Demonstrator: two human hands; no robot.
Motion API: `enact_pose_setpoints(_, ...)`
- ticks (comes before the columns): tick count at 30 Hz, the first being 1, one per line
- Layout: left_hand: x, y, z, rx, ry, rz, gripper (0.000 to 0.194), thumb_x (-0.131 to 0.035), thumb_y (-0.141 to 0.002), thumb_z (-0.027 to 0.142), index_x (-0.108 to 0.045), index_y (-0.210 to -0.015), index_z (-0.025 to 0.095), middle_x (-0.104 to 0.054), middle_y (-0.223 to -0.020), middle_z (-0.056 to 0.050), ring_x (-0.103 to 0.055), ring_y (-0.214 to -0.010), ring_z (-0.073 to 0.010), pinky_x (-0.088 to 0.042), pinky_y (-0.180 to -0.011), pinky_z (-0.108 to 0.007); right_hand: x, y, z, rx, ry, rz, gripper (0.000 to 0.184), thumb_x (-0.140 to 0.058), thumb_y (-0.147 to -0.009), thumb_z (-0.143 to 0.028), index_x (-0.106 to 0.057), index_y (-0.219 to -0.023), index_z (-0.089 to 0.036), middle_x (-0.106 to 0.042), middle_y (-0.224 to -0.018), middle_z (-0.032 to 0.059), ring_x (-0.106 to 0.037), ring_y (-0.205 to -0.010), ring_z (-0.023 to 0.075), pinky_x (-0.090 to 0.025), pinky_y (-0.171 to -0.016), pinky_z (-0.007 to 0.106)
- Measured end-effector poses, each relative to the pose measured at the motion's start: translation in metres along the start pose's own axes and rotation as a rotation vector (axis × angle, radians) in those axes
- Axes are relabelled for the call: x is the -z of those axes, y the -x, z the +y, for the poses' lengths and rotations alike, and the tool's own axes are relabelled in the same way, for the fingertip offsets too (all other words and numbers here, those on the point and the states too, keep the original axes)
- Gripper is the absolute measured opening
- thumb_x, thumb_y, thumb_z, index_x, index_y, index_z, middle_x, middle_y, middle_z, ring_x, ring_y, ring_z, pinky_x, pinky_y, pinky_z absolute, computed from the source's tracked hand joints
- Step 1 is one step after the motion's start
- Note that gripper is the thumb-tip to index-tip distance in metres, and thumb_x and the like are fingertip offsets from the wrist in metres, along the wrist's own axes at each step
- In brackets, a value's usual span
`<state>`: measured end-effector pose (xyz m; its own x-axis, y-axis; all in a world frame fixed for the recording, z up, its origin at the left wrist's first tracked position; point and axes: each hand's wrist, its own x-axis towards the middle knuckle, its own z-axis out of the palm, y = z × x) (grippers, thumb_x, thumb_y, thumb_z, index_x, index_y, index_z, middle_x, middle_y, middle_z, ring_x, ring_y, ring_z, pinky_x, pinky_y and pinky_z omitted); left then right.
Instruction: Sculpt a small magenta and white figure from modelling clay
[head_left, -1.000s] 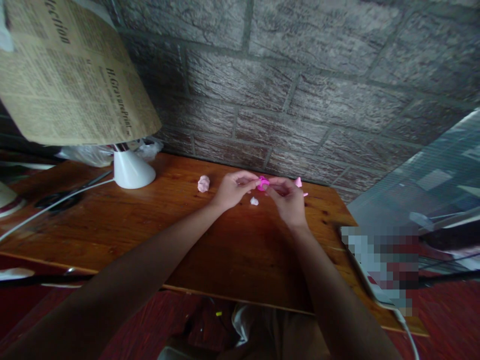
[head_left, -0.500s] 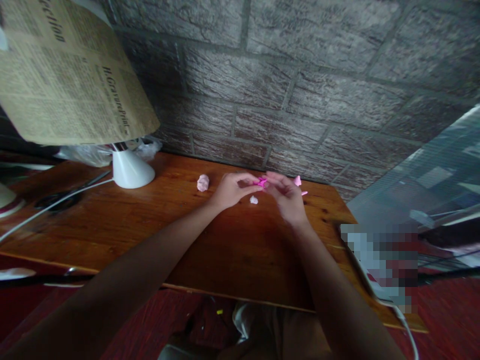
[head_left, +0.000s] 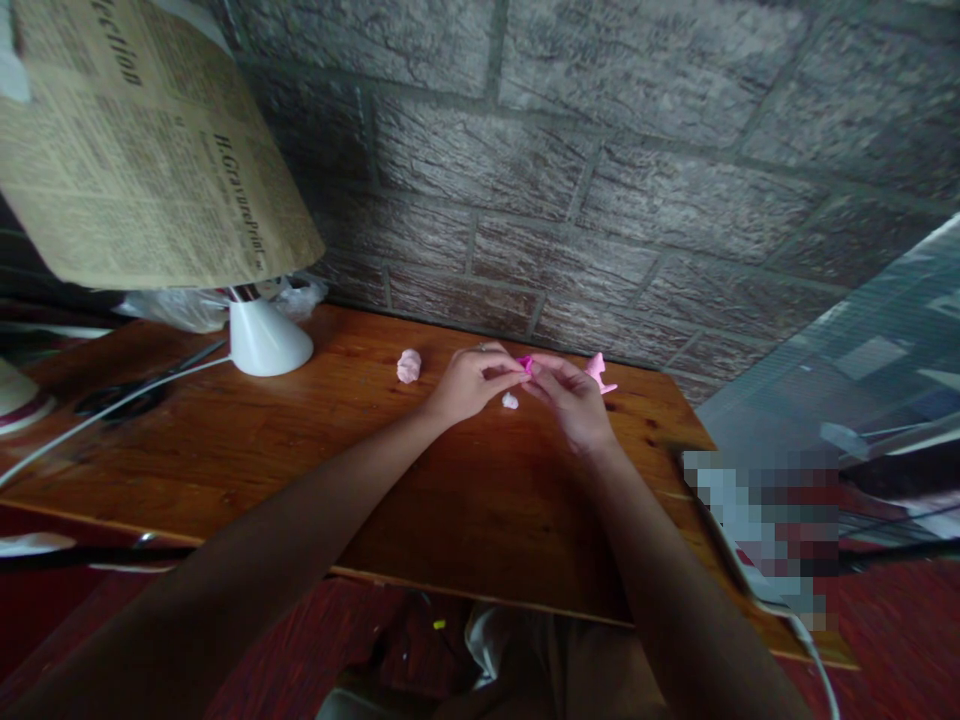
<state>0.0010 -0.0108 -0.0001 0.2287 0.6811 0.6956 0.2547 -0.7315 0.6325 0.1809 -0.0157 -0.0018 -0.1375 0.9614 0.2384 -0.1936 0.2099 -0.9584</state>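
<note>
Between the fingertips of both hands is a small piece of bright pink modelling clay (head_left: 527,365), partly covered by the fingers. My left hand (head_left: 474,382) pinches it from the left, thumb and forefinger closed. From the right, my right hand (head_left: 571,398) grips it with bent fingers. Just below the fingertips lies a small whitish-pink lump (head_left: 510,400) on the table. A larger pale pink lump (head_left: 409,366) rests left of my left hand. Behind my right hand is a light pink shape with pointed parts (head_left: 598,372), partly hidden by that hand.
On the left stands a lamp with a newsprint shade (head_left: 165,160) and white base (head_left: 268,340). Dark scissors (head_left: 127,400) and a white cord lie nearby. A brick wall (head_left: 480,180) backs the wooden table (head_left: 480,520). At the right edge lies a blurred-out flat device (head_left: 739,530).
My fingers have shifted slightly around the bright pink clay, and less of it shows. More of the light pink shape behind my right hand is visible. The lumps stay in place.
</note>
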Motion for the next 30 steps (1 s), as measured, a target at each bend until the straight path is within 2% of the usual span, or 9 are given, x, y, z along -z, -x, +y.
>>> enact_pose_setpoints(7, -0.0009, -0.0010, 0.0017, 0.067, 0.046, -0.030, 0.015, -0.072, -0.087, 0.032, -0.080, -0.091, 0.019, -0.073, -0.082, -0.005, -0.064, -0.071, -0.0141, -0.048, -0.067, -0.026, -0.0014, 0.0006, -0.0021, 0.013, -0.033, 0.000, 0.036, -0.085, -0.069, -0.052, -0.076, -0.094, -0.028, -0.079, -0.104, 0.0012, -0.073, -0.105, 0.0218, -0.057, -0.101, 0.045)
enact_pose_setpoints(15, -0.0015, 0.0001, 0.0000, -0.037, -0.064, -0.022, 0.014, -0.069, -0.089, 0.028, -0.078, -0.081, 0.019, -0.068, -0.075, -0.003, -0.059, -0.068, -0.0130, -0.045, -0.065, -0.026, -0.0045, 0.0010, -0.0006, -0.018, -0.050, 0.001, 0.030, -0.086, -0.067, -0.049, -0.078, -0.084, -0.026, -0.079, -0.100, 0.0013, -0.074, -0.098, 0.0209, -0.059, -0.099, 0.044)
enact_pose_setpoints(19, -0.0022, 0.0004, 0.0022, -0.042, -0.076, -0.010, 0.014, -0.072, -0.087, 0.030, -0.075, -0.081, 0.018, -0.065, -0.072, -0.001, -0.056, -0.064, -0.0120, -0.043, -0.062, -0.025, -0.0050, 0.0003, 0.0009, -0.023, -0.053, 0.022, 0.028, -0.085, -0.068, -0.047, -0.078, -0.084, -0.025, -0.079, -0.098, 0.0018, -0.074, -0.096, 0.0211, -0.060, -0.097, 0.044)
enact_pose_setpoints(22, -0.0010, -0.0010, 0.0060, 0.031, -0.024, 0.023, 0.017, -0.072, -0.087, 0.035, -0.074, -0.087, 0.018, -0.067, -0.073, -0.001, -0.058, -0.064, -0.0118, -0.046, -0.061, -0.024, -0.0027, -0.0011, 0.0006, -0.033, -0.054, 0.051, 0.028, -0.084, -0.069, -0.048, -0.077, -0.083, -0.025, -0.079, -0.100, 0.0026, -0.074, -0.100, 0.0239, -0.060, -0.097, 0.045)
enact_pose_setpoints(26, -0.0012, -0.0026, 0.0051, 0.157, 0.058, 0.109, 0.022, -0.066, -0.090, 0.034, -0.073, -0.103, 0.017, -0.075, -0.089, -0.006, -0.068, -0.077, -0.0147, -0.052, -0.066, -0.024, 0.0018, -0.0027, 0.0011, -0.046, -0.053, 0.062, 0.028, -0.082, -0.072, -0.049, -0.075, -0.084, -0.025, -0.079, -0.102, 0.0034, -0.075, -0.098, 0.0242, -0.062, -0.091, 0.043)
enact_pose_setpoints(30, -0.0059, -0.0010, -0.0024, 0.250, 0.275, -0.016, 0.031, -0.069, -0.088, 0.035, -0.074, -0.112, 0.016, -0.079, -0.101, -0.010, -0.073, -0.079, -0.0172, -0.059, -0.072, -0.031, 0.0038, -0.0032, 0.0030, -0.073, 0.032, 0.024, 0.034, -0.078, -0.076, -0.052, -0.073, -0.097, -0.026, -0.079, -0.095, 0.0025, -0.076, -0.088, 0.0205, -0.064, -0.081, 0.037)
